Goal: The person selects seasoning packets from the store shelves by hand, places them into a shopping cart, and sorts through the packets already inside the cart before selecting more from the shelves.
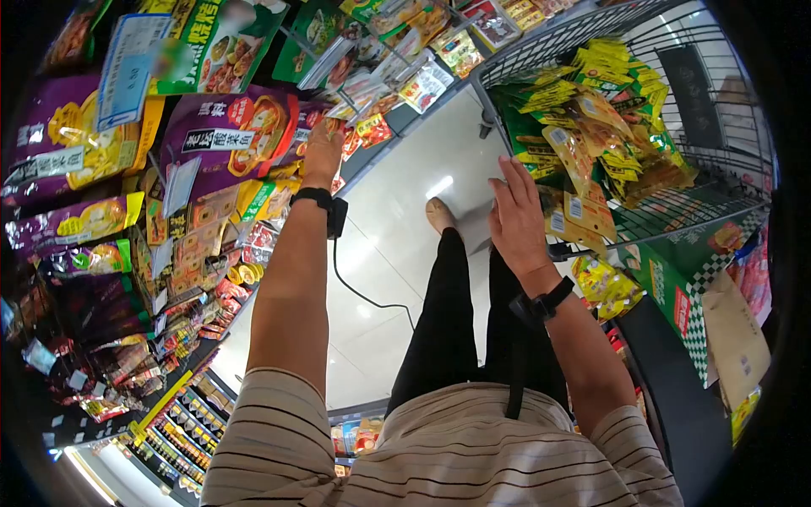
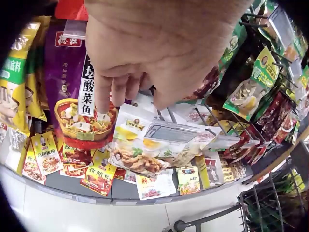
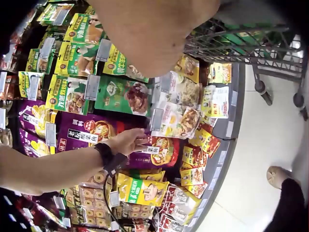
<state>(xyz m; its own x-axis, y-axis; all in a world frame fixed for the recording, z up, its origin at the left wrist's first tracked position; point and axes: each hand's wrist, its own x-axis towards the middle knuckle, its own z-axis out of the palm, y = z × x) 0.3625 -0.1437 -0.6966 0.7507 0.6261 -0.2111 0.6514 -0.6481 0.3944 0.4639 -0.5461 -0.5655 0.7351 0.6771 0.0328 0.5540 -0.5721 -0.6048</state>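
My left hand [image 1: 321, 156] reaches into the shelf display on the left. In the left wrist view its fingers point down, loosely bent, over the front of a purple pickled-fish seasoning pouch [image 2: 63, 92]. Beside them hangs a white pouch with pictured food [image 2: 140, 145], behind a clear price-tag holder [image 2: 181, 135]. The right wrist view shows the left hand [image 3: 126, 141] from the side, fingertips right at a purple pouch [image 3: 166, 151]. My right hand [image 1: 518, 221] hovers by the near side of the shopping cart, fingers loosely extended and holding nothing.
The wire shopping cart [image 1: 486, 72] on the right carries yellow-green packets [image 1: 629, 80] and brown-yellow bags [image 1: 583, 215]. Small spice packets [image 2: 101, 174] lie along the shelf's lower ledge [image 2: 135, 200]. Green pouches [image 3: 123, 94] hang on hooks. A cable [image 1: 363, 296] trails from the left wrist.
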